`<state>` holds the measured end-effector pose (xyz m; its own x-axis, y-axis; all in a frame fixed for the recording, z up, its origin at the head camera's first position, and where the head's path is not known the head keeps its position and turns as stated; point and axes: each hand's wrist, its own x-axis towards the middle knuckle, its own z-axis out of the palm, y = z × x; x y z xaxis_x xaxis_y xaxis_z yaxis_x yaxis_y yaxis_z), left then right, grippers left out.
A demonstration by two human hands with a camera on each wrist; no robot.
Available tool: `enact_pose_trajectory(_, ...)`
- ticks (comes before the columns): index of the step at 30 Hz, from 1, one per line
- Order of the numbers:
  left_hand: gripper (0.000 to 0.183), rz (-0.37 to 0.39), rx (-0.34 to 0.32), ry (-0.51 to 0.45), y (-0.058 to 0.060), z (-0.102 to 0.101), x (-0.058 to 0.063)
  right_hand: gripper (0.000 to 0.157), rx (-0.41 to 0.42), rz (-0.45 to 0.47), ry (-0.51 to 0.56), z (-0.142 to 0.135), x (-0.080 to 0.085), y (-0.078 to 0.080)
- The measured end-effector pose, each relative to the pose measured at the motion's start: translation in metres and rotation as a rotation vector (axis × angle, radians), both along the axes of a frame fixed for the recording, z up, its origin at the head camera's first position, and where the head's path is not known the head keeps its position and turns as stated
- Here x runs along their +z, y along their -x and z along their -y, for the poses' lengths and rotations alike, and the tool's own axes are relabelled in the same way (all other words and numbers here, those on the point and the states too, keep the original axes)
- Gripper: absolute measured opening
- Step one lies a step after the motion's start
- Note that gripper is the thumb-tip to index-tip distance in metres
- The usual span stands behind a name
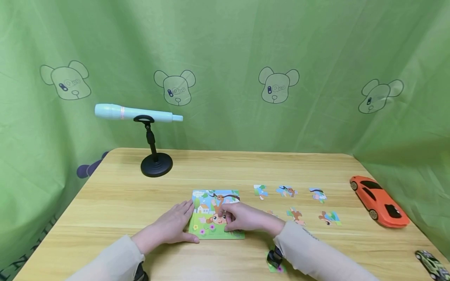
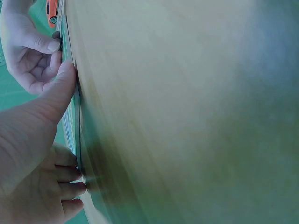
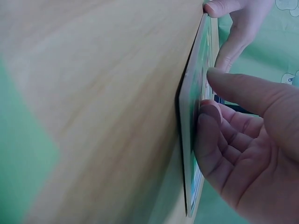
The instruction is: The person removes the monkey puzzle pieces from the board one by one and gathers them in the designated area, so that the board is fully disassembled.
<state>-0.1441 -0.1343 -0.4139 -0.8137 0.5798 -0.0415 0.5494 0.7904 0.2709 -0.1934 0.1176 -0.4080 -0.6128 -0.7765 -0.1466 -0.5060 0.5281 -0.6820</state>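
Observation:
A flat, bright picture-puzzle board (image 1: pixel 217 235) with a monkey, a house and flowers lies on the table. My left hand (image 1: pixel 174 221) rests along the board's left side, its fingers extended at the edge and the thumb near the lower left corner. On the right half of the board, my right hand (image 1: pixel 244 217) touches the picture with bent fingers. In the right wrist view, the right hand's fingertips (image 3: pixel 212 114) meet the board's face, the thumb a little apart from them. Whether a piece lies beneath those fingers is hidden.
Several loose puzzle pieces (image 1: pixel 296 216) lie in rows right of the board; another piece (image 1: pixel 280 268) is partly under the right wrist. An orange toy car (image 1: pixel 381 203) and a camouflage toy car (image 1: pixel 432 266) stand at the right edge. A blue microphone (image 1: pixel 151 114) rests on a black stand (image 1: pixel 156 164).

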Motion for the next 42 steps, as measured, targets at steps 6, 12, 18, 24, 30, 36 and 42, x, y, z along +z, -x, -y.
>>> enact_pose_trajectory(6, 0.099, 0.004, 0.005, 0.001, 0.0000, -0.0004, 0.0002, 0.022, -0.005, -0.032, -0.019, 0.0023, -0.0003, -0.0005)
enact_pose_trajectory(12, 0.100, 0.003, 0.007, 0.007, -0.0001, -0.0001, -0.0002, 0.019, -0.022, -0.036, -0.033, 0.0038, 0.0008, -0.0013)
enact_pose_trajectory(18, 0.100, -0.006, 0.006, 0.020, 0.0003, 0.0007, -0.0011, 0.018, -0.029, -0.033, -0.036, 0.0056, 0.0018, -0.0016)
enact_pose_trajectory(24, 0.100, -0.007, 0.004, 0.026, 0.0012, 0.0011, -0.0028, 0.016, -0.043, -0.006, -0.020, 0.0066, 0.0021, -0.0018)
enact_pose_trajectory(30, 0.099, -0.001, 0.002, 0.020, 0.0008, 0.0013, -0.0023, 0.012, -0.065, 0.023, 0.007, 0.0059, 0.0008, -0.0021)
enact_pose_trajectory(36, 0.099, 0.005, 0.007, 0.020, 0.0010, 0.0015, -0.0018, 0.008, -0.085, 0.090, 0.055, 0.0036, -0.0009, -0.0013)
enact_pose_trajectory(42, 0.100, 0.004, 0.004, 0.024, 0.0010, 0.0011, -0.0013, 0.005, -0.111, 0.146, 0.092, 0.0020, -0.0008, -0.0009)
